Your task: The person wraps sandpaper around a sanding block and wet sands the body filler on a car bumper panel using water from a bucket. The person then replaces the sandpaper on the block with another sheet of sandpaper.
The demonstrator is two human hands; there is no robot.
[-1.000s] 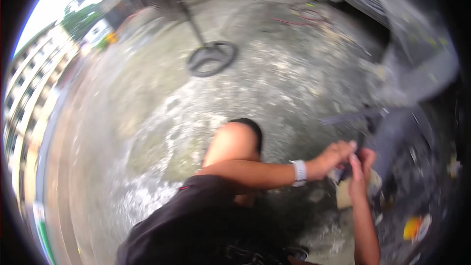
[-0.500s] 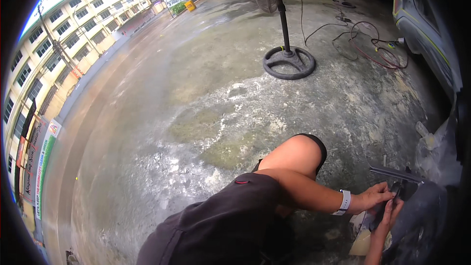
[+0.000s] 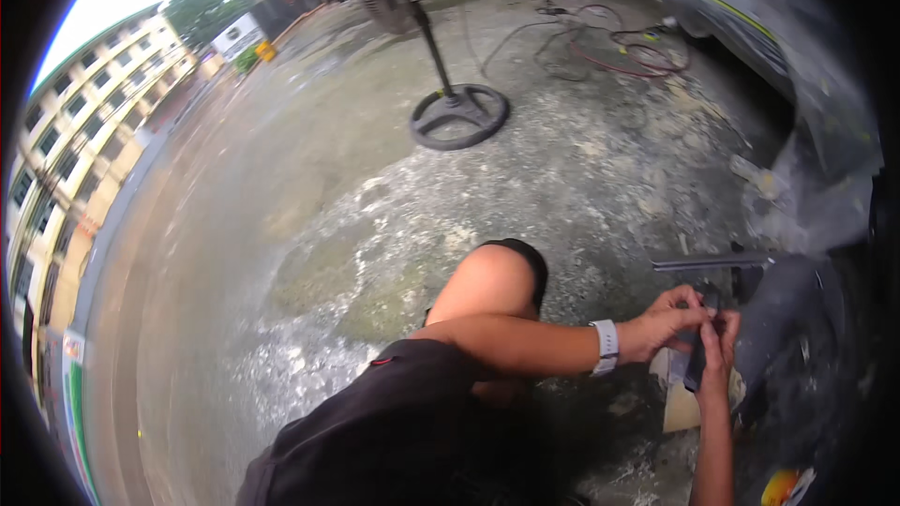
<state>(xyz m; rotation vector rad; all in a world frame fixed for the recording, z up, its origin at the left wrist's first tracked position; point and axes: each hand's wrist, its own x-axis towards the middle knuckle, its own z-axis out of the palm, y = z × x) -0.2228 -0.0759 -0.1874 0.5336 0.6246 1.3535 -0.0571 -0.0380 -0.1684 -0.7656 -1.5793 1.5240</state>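
My left hand [image 3: 661,326], with a pale watch [image 3: 606,347] on its wrist, reaches across to the lower right. Beside it my right hand [image 3: 720,356] comes up from the lower edge, and the fingertips of both meet. Between them they pinch a dark, narrow, oblong piece [image 3: 696,370]; its exact kind is unclear. Part of it is covered by the fingers. Below the hands lies a tan sheet [image 3: 682,409], perhaps paper, on the floor. A long grey strip [image 3: 694,263] lies just beyond, next to a dark grey rounded panel [image 3: 797,309].
A black wheel-shaped fan base [image 3: 459,131] stands ahead on the stained concrete floor [image 3: 309,178]. Farther right lies a coiled red hose [image 3: 647,61]. A grey vehicle body [image 3: 722,14] and hanging clear plastic sheeting [image 3: 802,197] border the right. An orange-yellow item [image 3: 780,487] lies at lower right.
The view has swung right, so the scene sits farther left. Both hands remain together on the dark piece, their fingers slightly shifted. The orange-yellow item has come into view.
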